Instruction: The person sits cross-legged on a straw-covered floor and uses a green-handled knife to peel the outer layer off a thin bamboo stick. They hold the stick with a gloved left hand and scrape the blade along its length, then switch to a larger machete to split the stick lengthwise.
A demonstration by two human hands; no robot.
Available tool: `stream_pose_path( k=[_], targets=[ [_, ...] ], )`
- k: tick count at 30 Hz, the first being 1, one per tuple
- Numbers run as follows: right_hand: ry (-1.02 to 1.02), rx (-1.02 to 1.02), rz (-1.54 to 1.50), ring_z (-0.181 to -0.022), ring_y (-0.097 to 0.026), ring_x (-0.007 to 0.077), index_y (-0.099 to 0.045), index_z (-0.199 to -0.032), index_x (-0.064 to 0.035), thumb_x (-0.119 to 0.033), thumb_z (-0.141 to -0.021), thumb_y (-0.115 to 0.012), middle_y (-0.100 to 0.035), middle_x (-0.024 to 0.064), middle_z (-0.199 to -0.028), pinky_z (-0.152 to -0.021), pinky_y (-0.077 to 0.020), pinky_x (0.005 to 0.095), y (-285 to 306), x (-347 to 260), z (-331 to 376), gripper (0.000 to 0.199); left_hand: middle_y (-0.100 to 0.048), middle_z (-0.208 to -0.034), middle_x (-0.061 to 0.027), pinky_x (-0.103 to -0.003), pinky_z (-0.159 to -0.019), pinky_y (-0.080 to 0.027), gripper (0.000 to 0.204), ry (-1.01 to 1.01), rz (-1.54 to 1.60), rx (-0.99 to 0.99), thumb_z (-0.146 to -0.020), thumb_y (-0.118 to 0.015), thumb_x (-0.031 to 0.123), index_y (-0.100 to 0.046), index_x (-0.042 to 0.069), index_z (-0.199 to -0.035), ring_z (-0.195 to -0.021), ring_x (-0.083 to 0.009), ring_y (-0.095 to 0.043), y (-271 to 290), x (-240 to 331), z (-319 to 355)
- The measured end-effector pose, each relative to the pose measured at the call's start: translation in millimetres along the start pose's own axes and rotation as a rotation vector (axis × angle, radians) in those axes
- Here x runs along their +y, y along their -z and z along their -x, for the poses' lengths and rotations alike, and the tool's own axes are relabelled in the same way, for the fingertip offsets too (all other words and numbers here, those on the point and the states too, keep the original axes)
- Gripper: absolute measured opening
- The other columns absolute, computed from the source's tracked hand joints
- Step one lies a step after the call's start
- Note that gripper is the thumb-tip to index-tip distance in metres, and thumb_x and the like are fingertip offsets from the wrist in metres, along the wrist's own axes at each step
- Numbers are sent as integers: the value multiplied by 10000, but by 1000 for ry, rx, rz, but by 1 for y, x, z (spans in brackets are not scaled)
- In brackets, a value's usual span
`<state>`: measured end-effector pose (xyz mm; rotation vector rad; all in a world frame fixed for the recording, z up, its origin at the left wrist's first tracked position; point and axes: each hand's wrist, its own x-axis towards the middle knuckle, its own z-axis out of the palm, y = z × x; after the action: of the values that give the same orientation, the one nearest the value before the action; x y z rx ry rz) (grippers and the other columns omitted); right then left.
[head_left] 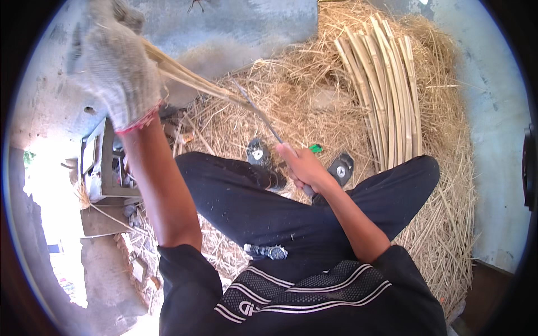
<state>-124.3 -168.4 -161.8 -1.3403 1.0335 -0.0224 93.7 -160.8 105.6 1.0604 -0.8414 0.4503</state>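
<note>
My left hand (pixel 115 67), in a white knit glove, is raised at the upper left and grips a bundle of thin bamboo strips (pixel 196 81) that slant down to the right. My bare right hand (pixel 302 168) is closed on the handle of a knife whose blade (pixel 260 115) points up-left and meets the strips' lower ends. My legs in black trousers (pixel 263 207) are crossed beneath both hands.
A stack of split bamboo slats (pixel 386 89) lies on a heap of straw-like shavings (pixel 454 185) at the right. A wristwatch (pixel 268 252) rests on my lap. Two sandals (pixel 341 168) sit by my feet. A small wooden bench (pixel 103 168) stands at the left.
</note>
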Motion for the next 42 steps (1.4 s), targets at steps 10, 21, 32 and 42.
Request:
stream_pose_path(
  k=[10,21,32,42],
  targets=[
    [230,347,288,-878,-670,439,-652,-1047,53,-439,-926,-644,-686,272,-879,-797,-508,472,47,20,71,507,-485,-579,-2,-275,-486,-355,308,21,163,-119,-942,-641,238,-564,83,-687,-514,-122,-442,-27,24,29],
    [232,504,141,-789,-671,449,-678,-963,27,-463,-926,-650,-676,258,-781,-710,-516,476,47,33,97,492,-382,-556,36,-266,-491,-276,401,83,276,-255,-984,-594,297,-454,140,-642,-495,-95,-333,-46,28,33],
    [28,321,-100,-524,-613,305,-580,-872,-22,-569,-946,-584,-609,162,-639,-494,-488,414,23,116,43,552,-321,-539,57,-269,-479,-224,474,185,448,-322,-985,-617,328,-373,172,-610,-473,-85,-253,-50,51,56],
    [344,441,131,-630,-630,302,-660,-873,4,-521,-954,-588,-632,171,-682,-630,-476,423,38,76,65,536,-327,-505,88,-280,-468,-267,487,43,316,-173,-998,-586,292,-345,220,-581,-455,-65,-298,-20,108,22]
  ],
)
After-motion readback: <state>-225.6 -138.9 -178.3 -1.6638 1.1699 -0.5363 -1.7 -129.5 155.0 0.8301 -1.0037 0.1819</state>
